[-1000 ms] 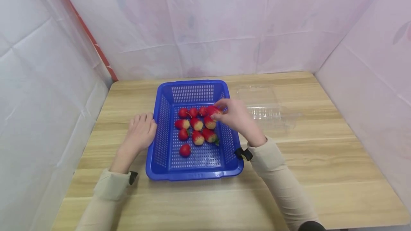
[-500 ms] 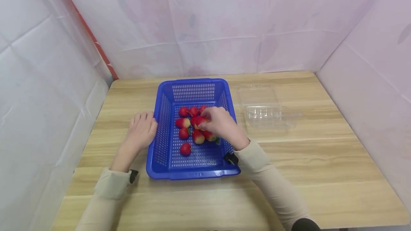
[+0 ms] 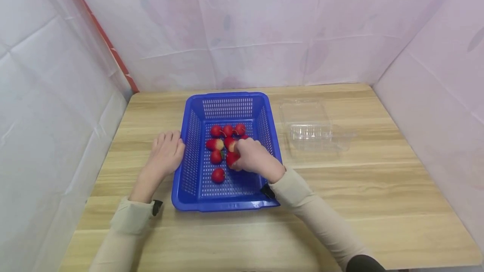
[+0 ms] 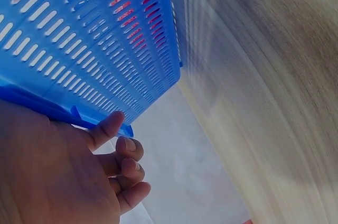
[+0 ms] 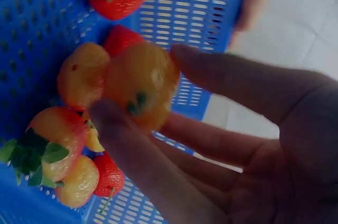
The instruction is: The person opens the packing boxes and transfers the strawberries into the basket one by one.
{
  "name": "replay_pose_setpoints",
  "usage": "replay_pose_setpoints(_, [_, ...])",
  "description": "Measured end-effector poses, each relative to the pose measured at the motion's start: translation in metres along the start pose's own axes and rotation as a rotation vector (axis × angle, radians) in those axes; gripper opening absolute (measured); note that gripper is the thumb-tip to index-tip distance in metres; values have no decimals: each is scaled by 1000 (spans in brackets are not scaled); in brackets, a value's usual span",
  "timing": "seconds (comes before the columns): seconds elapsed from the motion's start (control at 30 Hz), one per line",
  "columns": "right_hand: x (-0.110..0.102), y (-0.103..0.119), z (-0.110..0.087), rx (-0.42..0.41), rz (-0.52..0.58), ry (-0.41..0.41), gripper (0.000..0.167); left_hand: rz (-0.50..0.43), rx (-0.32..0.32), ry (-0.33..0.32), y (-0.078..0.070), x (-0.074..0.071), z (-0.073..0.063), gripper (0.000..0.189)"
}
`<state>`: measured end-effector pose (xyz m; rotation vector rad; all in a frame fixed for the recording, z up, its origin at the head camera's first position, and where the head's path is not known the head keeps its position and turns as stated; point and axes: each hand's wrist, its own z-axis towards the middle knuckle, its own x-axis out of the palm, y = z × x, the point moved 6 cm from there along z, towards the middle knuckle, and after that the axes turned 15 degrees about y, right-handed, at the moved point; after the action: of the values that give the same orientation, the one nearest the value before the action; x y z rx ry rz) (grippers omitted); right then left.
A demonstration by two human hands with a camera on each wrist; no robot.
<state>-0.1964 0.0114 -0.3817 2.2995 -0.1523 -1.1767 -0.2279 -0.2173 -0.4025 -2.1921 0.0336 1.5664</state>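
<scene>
A blue perforated plastic basket [image 3: 227,205] stands on the table, with artificial strawberries and round red fruits inside. My right hand [image 3: 255,158] reaches over the basket's right side and pinches a red and yellow strawberry [image 5: 145,81] between thumb and fingers. Beside that one in the right wrist view lie another strawberry [image 5: 82,73] and a strawberry with green leaves [image 5: 53,139]. A single round red fruit [image 3: 218,176] sits nearest the front. My left hand [image 3: 166,154] rests against the basket's left rim, its fingers loosely bent and a digit touching the rim in the left wrist view.
To the right of the basket, a clear plastic clamshell box [image 3: 310,131] lies with its lid up on the wooden table [image 3: 378,205]. Pale cloth walls [image 3: 257,32] close off the back and both sides.
My right hand has moved left and toward the front, carrying a strawberry from the right side of the basket to over the middle strawberries. The left hand has stayed at the rim.
</scene>
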Motion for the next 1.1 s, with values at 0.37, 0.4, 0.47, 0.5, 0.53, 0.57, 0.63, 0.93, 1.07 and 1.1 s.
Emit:
replay_pose_setpoints(0.37, [20,5,7,-68,-56,128,19,-1,-2,8,0,1,-1,40])
replay_pose_setpoints(0.4, [22,5,7,-67,-46,145,18,-2,-4,8,1,1,0,40])
replay_pose_setpoints(0.47, [25,6,9,-68,-25,181,17,-4,-4,5,2,1,0,40])
replay_pose_setpoints(0.5, [27,6,10,-63,-25,201,17,-6,-4,4,2,1,0,41])
replay_pose_setpoints(0.53, [29,7,11,-57,-44,218,16,-6,-4,6,3,1,0,41])
replay_pose_setpoints(0.57, [31,7,13,-47,-44,235,15,-5,-5,6,3,2,1,41])
replay_pose_setpoints(0.63, [34,6,15,-35,-60,250,15,-6,-4,6,3,2,0,42])
replay_pose_setpoints(0.93, [37,6,22,-15,-127,233,13,-18,-16,23,4,3,1,44])
replay_pose_setpoints(1.07, [37,7,24,-27,-170,219,13,-15,-14,24,4,2,1,42])
replay_pose_setpoints(1.1, [38,6,24,-24,-175,218,13,-14,-13,24,4,2,1,42])
